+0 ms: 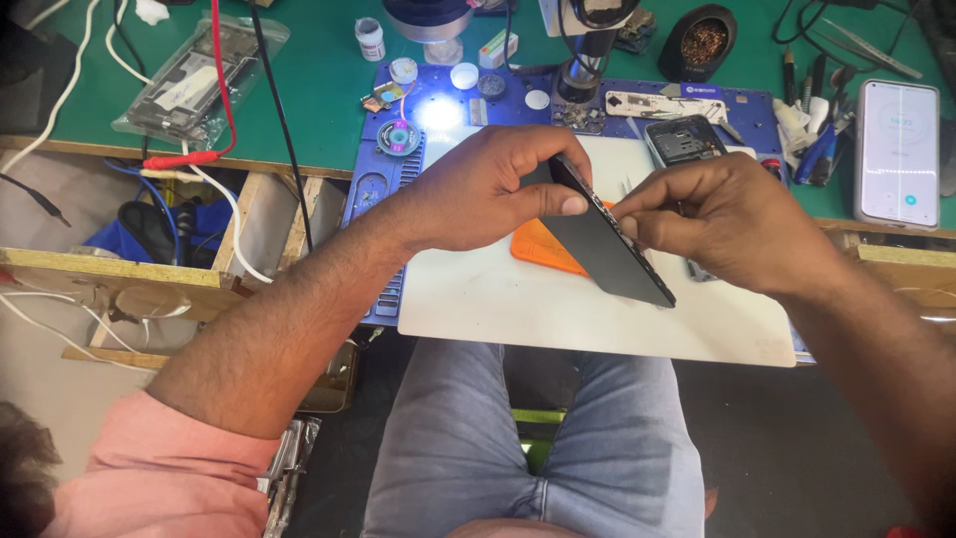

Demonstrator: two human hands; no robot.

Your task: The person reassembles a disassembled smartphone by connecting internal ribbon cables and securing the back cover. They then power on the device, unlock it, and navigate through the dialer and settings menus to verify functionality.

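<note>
Green workbench surface [329, 100] fills the background of the head view, with a white work mat [518, 299] lying at its near edge, above the person's knees. Over this mat the left hand [488, 189] grasps a dark phone panel [607, 244], the thumb pressing on its face and the fingers closed over its upper edge. The right hand [717, 224] pinches the right long edge of the panel between the fingertips. If a small tool is in this pinch, I cannot tell.

The panel is held tilted, clear of the mat. Its long axis runs from the left hand down toward the near right corner of the mat. An orange pad [538, 247] lies on the mat, partly under the panel.

I judge the panel thin, light, stiff and fragile, with a smooth face. It is better to hold it by the long edges.
</note>
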